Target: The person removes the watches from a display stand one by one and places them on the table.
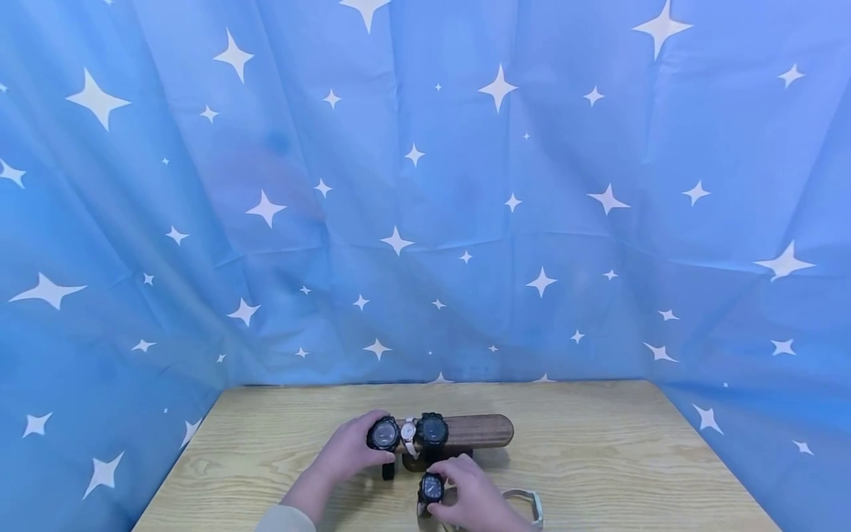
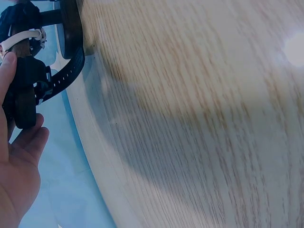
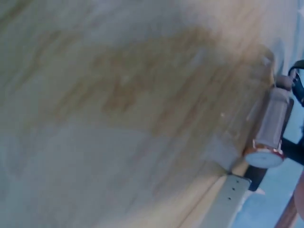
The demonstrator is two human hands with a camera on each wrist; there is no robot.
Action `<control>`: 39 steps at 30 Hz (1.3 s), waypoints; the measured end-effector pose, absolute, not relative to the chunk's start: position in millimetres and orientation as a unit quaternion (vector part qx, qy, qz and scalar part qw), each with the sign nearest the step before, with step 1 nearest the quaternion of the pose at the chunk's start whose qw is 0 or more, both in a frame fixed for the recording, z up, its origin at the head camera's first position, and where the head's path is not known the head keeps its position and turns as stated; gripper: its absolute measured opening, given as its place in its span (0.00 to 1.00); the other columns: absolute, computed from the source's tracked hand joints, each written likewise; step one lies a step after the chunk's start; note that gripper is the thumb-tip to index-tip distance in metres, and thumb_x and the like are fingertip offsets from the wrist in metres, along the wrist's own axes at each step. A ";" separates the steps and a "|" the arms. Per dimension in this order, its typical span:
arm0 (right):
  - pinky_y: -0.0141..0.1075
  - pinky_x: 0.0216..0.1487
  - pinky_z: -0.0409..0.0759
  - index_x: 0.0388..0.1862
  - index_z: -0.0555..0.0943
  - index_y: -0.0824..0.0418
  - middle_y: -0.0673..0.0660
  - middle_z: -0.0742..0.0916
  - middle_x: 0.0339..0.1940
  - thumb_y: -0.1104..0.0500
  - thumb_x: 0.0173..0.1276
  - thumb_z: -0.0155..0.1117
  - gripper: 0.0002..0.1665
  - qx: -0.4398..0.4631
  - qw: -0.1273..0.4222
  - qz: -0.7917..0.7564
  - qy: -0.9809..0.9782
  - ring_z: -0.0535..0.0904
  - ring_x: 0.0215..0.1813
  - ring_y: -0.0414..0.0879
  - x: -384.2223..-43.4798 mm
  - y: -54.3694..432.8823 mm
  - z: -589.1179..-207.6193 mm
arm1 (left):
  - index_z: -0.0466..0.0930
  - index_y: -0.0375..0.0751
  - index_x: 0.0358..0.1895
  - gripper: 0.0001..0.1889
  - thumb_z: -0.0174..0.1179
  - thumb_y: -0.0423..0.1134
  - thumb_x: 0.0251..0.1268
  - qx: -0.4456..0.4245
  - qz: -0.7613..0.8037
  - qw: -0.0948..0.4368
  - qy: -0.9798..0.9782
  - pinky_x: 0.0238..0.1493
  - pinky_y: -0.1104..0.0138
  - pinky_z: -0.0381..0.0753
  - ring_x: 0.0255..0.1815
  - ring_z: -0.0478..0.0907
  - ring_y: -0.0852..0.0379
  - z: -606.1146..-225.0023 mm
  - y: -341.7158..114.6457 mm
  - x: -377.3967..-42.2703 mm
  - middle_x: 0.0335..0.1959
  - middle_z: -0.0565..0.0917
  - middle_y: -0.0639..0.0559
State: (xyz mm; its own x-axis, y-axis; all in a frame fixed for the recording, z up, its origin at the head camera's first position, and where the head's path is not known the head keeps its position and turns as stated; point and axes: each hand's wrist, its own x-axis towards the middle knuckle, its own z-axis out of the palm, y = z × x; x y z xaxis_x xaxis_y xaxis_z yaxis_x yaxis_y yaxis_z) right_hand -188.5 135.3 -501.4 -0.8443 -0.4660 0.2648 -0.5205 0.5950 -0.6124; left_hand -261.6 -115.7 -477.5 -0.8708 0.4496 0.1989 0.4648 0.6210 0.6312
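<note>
At the left end of a brown wooden watch stand [image 1: 488, 431], my left hand [image 1: 349, 449] grips a round black watch [image 1: 383, 434], thumb and fingers at either side of its case. In the left wrist view that watch's black strap [image 2: 71, 76] hangs loose below the bar. A small white-strapped watch [image 1: 408, 431] and another black watch [image 1: 433, 428] sit beside it on the bar. In front of the stand, my right hand [image 1: 473, 496] pinches a squarish black watch [image 1: 432, 487] between thumb and fingers, its face turned up.
A watch with a pale strap [image 1: 535, 508] lies on the wooden table [image 1: 631, 458] by my right wrist. The blurred right wrist view shows a rose-gold-rimmed watch [image 3: 265, 158] and a pale strap [image 3: 227, 202] close together. A blue star-patterned curtain [image 1: 452, 192] hangs behind the table.
</note>
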 end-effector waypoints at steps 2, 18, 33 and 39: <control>0.31 0.38 0.73 0.49 0.80 0.53 0.38 0.79 0.40 0.47 0.54 0.71 0.24 0.265 0.019 0.355 -0.896 0.69 0.40 0.36 -188.2 134.5 -502.5 | 0.71 0.41 0.60 0.35 0.73 0.46 0.45 -0.255 -0.353 0.012 -0.900 0.46 0.55 0.77 0.45 0.78 0.49 -477.9 -115.8 -262.0 0.49 0.80 0.45; 0.35 0.38 0.67 0.49 0.80 0.51 0.39 0.80 0.41 0.44 0.52 0.71 0.26 0.257 0.031 0.300 -0.918 0.67 0.40 0.37 -185.6 129.8 -502.3 | 0.71 0.41 0.60 0.36 0.73 0.47 0.45 -0.250 -0.365 0.002 -0.897 0.46 0.54 0.77 0.45 0.78 0.48 -478.2 -117.0 -260.1 0.49 0.80 0.45; 0.36 0.41 0.67 0.45 0.79 0.52 0.38 0.78 0.40 0.44 0.52 0.72 0.23 0.259 -0.005 0.278 -0.925 0.68 0.41 0.36 -186.7 133.7 -510.0 | 0.71 0.42 0.61 0.36 0.72 0.47 0.46 -0.249 -0.363 0.000 -0.898 0.47 0.53 0.77 0.45 0.78 0.49 -477.9 -116.4 -259.8 0.50 0.80 0.45; 0.33 0.38 0.63 0.44 0.80 0.52 0.36 0.80 0.39 0.44 0.50 0.72 0.24 0.273 0.019 0.244 -0.930 0.68 0.41 0.36 -186.4 130.2 -510.8 | 0.71 0.42 0.60 0.35 0.72 0.47 0.45 -0.253 -0.360 0.007 -0.898 0.47 0.54 0.77 0.45 0.78 0.49 -475.9 -115.2 -260.0 0.49 0.80 0.46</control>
State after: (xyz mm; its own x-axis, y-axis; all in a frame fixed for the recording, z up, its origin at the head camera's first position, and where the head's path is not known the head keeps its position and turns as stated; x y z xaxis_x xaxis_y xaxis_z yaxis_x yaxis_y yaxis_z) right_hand -186.4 130.2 -510.8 -0.8502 -0.4984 0.1695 -0.5174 0.7319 -0.4435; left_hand -260.0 -115.2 -475.9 -0.8720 0.4489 0.1954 0.4595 0.6128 0.6429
